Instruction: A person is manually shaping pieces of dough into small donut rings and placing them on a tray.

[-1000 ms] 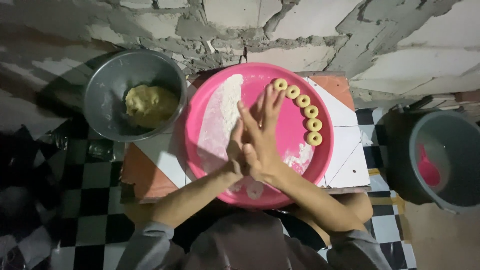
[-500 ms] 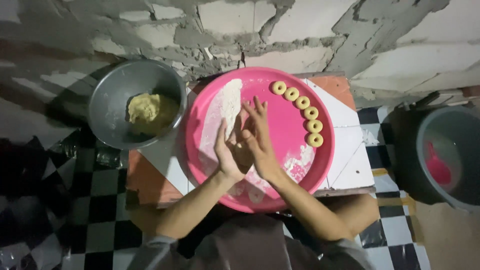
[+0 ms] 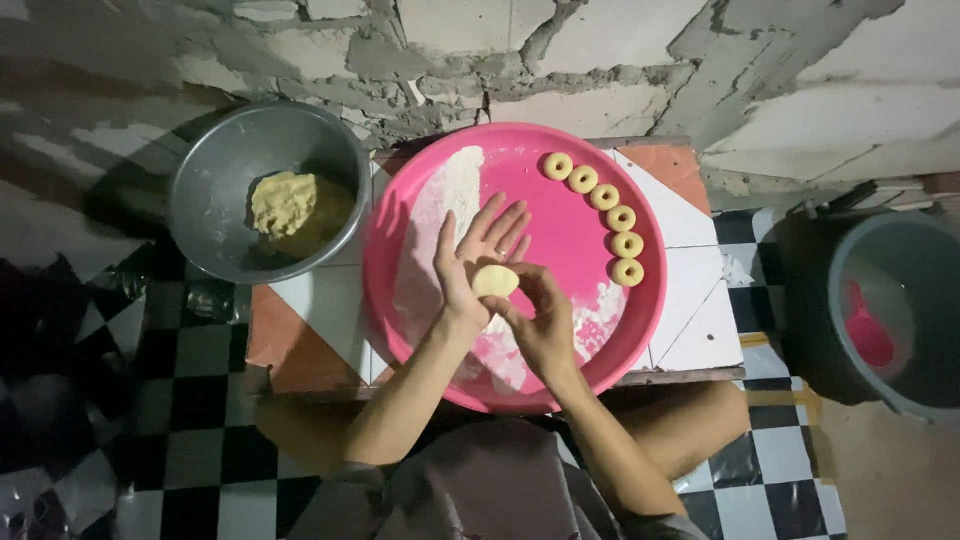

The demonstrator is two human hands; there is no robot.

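A: At the far left of the surface (image 3: 690, 330), what stands there?

B: A grey metal bowl (image 3: 215, 190) with a lump of yellow dough (image 3: 285, 203) inside. It is well apart from both hands.

A: And next to it?

B: The round pink tray (image 3: 400, 260), dusted with white flour (image 3: 445, 195) on its left part. Above the middle of the tray the left hand (image 3: 478, 262) is open, fingers spread and pointing away from the person, palm turned to the right.

A: Where is the dough piece (image 3: 495, 281)?

B: It lies on the left palm, a small pale disc, flat and round, so I see no long axis. The right hand (image 3: 545, 318) comes from below and to the right; its thumb and fingers curl around the lower edge of the disc, touching it. Both hands are on it, equally near.

A: And further right?

B: Six small dough rings (image 3: 605, 228) lie in a curved row near the right rim of the tray, apart from the hands. At the far right, on the floor, a grey bucket (image 3: 900, 310) holds a pink scoop (image 3: 868, 335).
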